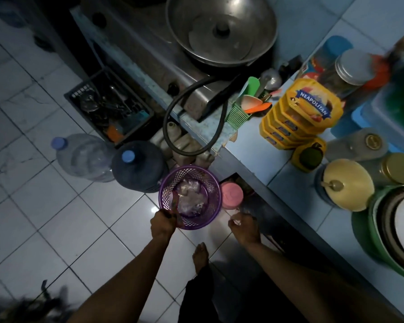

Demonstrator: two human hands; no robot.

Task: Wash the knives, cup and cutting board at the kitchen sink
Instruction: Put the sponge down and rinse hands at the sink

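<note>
Hands are hovering over the floor: my left hand (163, 223) is gripping a knife (174, 209) inside the purple basket (189, 197); at 3 o'clock, my right hand (243, 226) is hanging loosely curled, holding nothing.

We see a basket (189, 197) on the floor (56, 217), with two big bottles (139, 165) to its left and a counter (254, 155) on its right.

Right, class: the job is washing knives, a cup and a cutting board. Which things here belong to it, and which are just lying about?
Job in hand:
- left hand, gripping something dark, perhaps a knife
- right hand

Lying about:
- purple basket
- water bottles
- wok
- yellow tubs
</note>
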